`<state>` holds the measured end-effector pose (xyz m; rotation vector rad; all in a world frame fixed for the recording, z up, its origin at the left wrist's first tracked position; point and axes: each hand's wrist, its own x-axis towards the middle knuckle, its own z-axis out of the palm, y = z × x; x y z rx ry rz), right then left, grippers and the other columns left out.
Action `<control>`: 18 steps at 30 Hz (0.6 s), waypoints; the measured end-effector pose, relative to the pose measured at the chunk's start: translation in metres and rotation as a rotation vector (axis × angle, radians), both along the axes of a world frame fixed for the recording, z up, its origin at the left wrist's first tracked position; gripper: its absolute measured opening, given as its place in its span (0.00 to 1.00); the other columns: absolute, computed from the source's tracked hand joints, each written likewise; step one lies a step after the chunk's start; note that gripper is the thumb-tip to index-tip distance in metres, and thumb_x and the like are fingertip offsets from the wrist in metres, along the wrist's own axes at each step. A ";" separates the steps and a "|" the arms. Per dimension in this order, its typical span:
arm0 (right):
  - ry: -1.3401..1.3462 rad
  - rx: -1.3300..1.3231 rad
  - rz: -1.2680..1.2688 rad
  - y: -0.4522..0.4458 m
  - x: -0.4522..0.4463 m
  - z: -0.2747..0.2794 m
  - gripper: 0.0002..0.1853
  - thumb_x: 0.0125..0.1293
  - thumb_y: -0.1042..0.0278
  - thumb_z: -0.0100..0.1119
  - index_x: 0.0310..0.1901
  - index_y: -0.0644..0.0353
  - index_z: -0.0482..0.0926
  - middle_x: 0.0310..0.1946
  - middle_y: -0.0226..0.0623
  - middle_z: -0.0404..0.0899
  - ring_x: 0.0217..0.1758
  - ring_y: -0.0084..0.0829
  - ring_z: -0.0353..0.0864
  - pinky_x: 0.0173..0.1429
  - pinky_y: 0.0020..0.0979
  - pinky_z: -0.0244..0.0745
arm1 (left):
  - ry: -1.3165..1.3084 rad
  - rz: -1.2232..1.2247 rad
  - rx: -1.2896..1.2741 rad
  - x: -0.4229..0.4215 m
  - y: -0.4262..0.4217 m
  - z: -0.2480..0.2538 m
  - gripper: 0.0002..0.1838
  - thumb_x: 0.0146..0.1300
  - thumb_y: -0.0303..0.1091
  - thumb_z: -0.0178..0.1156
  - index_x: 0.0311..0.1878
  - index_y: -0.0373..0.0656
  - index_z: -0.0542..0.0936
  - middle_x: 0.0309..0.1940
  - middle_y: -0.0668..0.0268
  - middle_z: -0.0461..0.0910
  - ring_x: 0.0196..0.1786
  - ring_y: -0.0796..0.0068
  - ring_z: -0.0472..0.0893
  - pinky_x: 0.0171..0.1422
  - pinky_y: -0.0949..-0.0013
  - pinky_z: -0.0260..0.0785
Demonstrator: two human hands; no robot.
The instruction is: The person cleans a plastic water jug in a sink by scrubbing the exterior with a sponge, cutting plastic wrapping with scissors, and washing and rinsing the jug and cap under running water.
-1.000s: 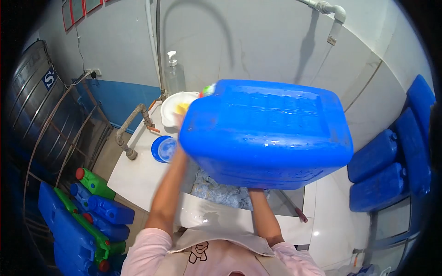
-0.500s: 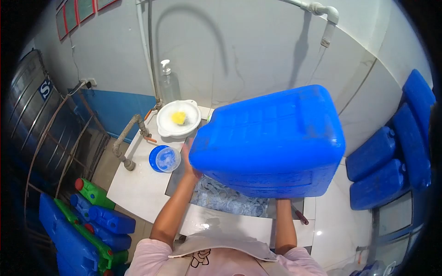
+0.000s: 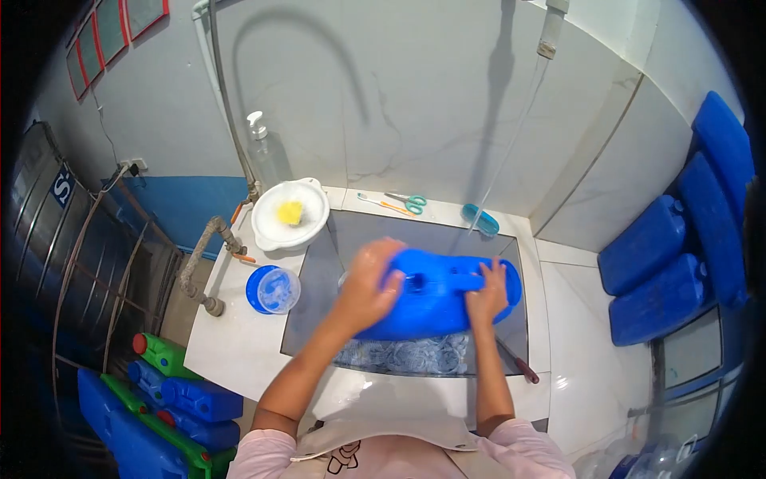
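Note:
A blue plastic jerrycan point(image 3: 431, 307) stands in the sink point(image 3: 319, 315), its uncapped mouth and handle facing up. My left hand point(image 3: 369, 279) grips its left upper corner beside the mouth, thumb on top, the fingers slightly blurred. Around the moulded handle at the right end, my right hand point(image 3: 487, 295) has its fingers closed. Crumpled, bluish, see-through material point(image 3: 407, 355) lies in the sink in front of the jerrycan; I cannot tell what it is. Behind, a thin water stream point(image 3: 504, 152) falls from the wall pipe point(image 3: 547, 44).
A white basin point(image 3: 271, 231) holds suds and a yellow sponge point(image 3: 290, 212). Beside it are a tub point(image 3: 279, 290) and a pump bottle point(image 3: 267, 152). Scissors point(image 3: 413, 203) and a blue brush point(image 3: 480, 220) lie on the back ledge. More jerrycans point(image 3: 646, 243) stand at both sides.
The jerrycan, held up on its side with its base toward the right, has been lowered and turned upright into the sink. My right hand has moved from beneath it to its handle.

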<state>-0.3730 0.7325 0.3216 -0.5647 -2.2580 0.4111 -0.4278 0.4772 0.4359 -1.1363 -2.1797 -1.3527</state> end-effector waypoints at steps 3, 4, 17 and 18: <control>-0.118 0.140 0.025 -0.037 -0.023 -0.009 0.19 0.53 0.67 0.58 0.47 0.64 0.79 0.64 0.48 0.64 0.68 0.54 0.59 0.66 0.47 0.57 | 0.266 0.025 -0.515 0.004 0.061 -0.058 0.26 0.52 0.31 0.55 0.57 0.36 0.70 0.49 0.53 0.74 0.56 0.57 0.72 0.63 0.53 0.59; -0.146 0.179 0.049 -0.045 -0.030 -0.021 0.19 0.53 0.67 0.58 0.47 0.65 0.78 0.65 0.49 0.62 0.68 0.57 0.57 0.67 0.50 0.55 | 0.267 0.015 -0.516 0.004 0.074 -0.080 0.26 0.52 0.31 0.55 0.57 0.36 0.70 0.49 0.53 0.74 0.56 0.57 0.72 0.63 0.53 0.59; -0.488 -1.248 0.608 0.057 -0.123 0.072 0.13 0.62 0.75 0.45 0.42 0.75 0.75 0.35 0.52 0.80 0.37 0.41 0.83 0.43 0.33 0.81 | 0.427 0.020 -0.497 -0.086 0.158 -0.124 0.19 0.48 0.34 0.62 0.44 0.41 0.74 0.38 0.59 0.75 0.45 0.62 0.75 0.57 0.55 0.63; -0.476 -1.290 0.612 0.055 -0.124 0.076 0.13 0.63 0.76 0.43 0.41 0.77 0.74 0.35 0.51 0.79 0.36 0.38 0.83 0.42 0.31 0.82 | 0.479 0.033 -0.458 -0.092 0.164 -0.122 0.19 0.47 0.34 0.63 0.44 0.41 0.74 0.40 0.58 0.76 0.46 0.60 0.75 0.57 0.55 0.64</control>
